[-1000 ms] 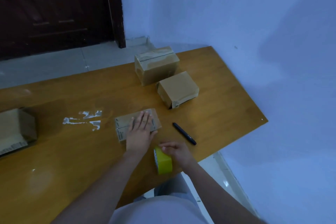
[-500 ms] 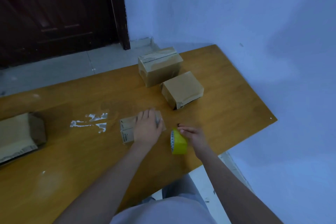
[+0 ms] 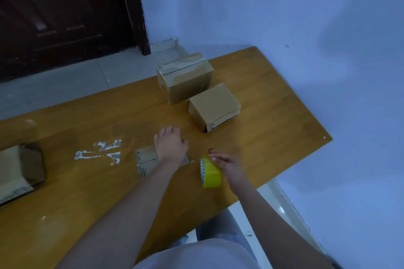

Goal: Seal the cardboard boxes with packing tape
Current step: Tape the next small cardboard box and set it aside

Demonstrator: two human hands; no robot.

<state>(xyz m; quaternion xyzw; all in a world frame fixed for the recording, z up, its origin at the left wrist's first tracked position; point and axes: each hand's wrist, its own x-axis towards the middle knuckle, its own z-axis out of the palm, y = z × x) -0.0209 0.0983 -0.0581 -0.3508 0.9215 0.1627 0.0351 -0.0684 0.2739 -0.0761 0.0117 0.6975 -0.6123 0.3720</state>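
Left hand (image 3: pixel 171 145) slid across flat cardboard box (image 3: pixel 146 160).

The wooden worktop (image 3: pixel 273 120) in front of me carries two closed boxes (image 3: pixel 185 78) (image 3: pixel 213 107) at upper centre, a flat box (image 3: pixel 146 160) mid-frame, a yellow tape roll (image 3: pixel 211 172) beside it, another box (image 3: pixel 19 166) at left, and white residue (image 3: pixel 98 153).

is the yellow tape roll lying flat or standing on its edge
On its edge: the yellow tape roll shows its round side face toward the left, its curved band against the table, steadied by the right hand.
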